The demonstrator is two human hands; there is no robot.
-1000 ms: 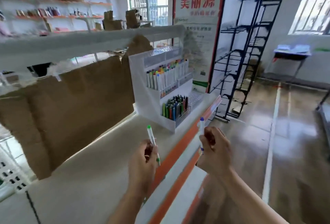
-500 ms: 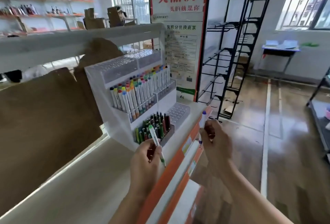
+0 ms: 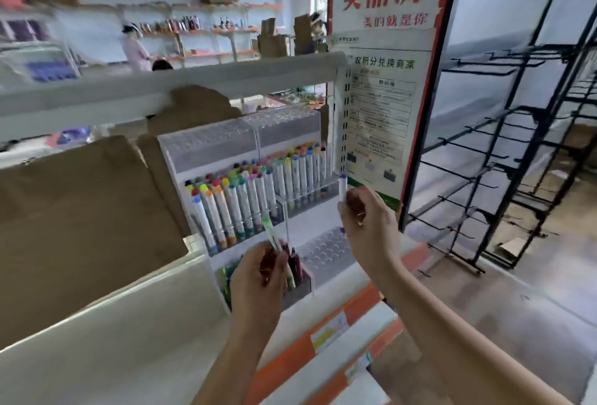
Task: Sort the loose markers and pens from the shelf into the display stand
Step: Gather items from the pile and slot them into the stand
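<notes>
A white tiered display stand (image 3: 206, 149) sits on the shelf (image 3: 113, 340), its middle row packed with white markers with coloured caps, its low left bin full of dark pens. The low right tray (image 3: 326, 254) of round holes holds nothing. My left hand (image 3: 258, 278) pinches a green-capped white marker (image 3: 271, 233), tilted, right in front of the low left bin. My right hand (image 3: 368, 227) holds a blue-capped white marker (image 3: 343, 188) upright above the holed tray.
Brown cardboard (image 3: 80, 211) stands behind the shelf at the left. An upper shelf rail (image 3: 161, 85) crosses above the stand. A red-framed poster (image 3: 384, 81) and black wire racks (image 3: 517, 146) stand to the right. A person is at far shelves in the background.
The view has closed in on the stand. Both hands have moved forward with their markers, the left to the low bin, the right up over the holed tray.
</notes>
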